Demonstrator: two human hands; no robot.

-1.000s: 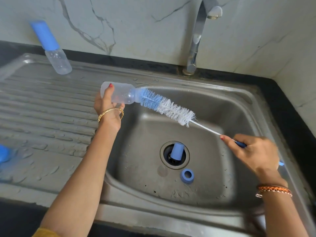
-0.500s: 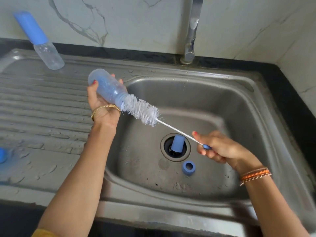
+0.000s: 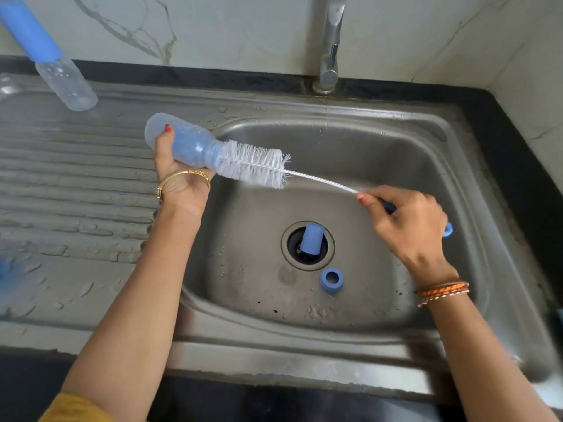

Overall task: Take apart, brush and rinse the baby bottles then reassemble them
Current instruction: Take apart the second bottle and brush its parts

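Observation:
My left hand [image 3: 179,175] grips a clear baby bottle [image 3: 182,141] tilted over the sink's left rim, its mouth pointing right. A bottle brush [image 3: 253,164] has its blue tip inside the bottle and its white bristles outside the neck. My right hand [image 3: 405,220] holds the brush by its blue handle, over the basin. A blue cap [image 3: 310,239] stands in the drain hole and a blue ring [image 3: 331,280] lies beside it on the basin floor. A second bottle [image 3: 65,80] with a blue cap stands on the drainboard, far left.
The steel sink [image 3: 396,141] has a ribbed drainboard [image 3: 76,184] on its left. A chrome tap [image 3: 330,44] rises behind the basin against a marble wall. Something blue and blurred shows at the left edge [image 3: 2,269]. Black counter borders the sink.
The brush went deep into the bottle, then drew back out partway; my right hand moved left and then right again. The bottle stays in my left hand.

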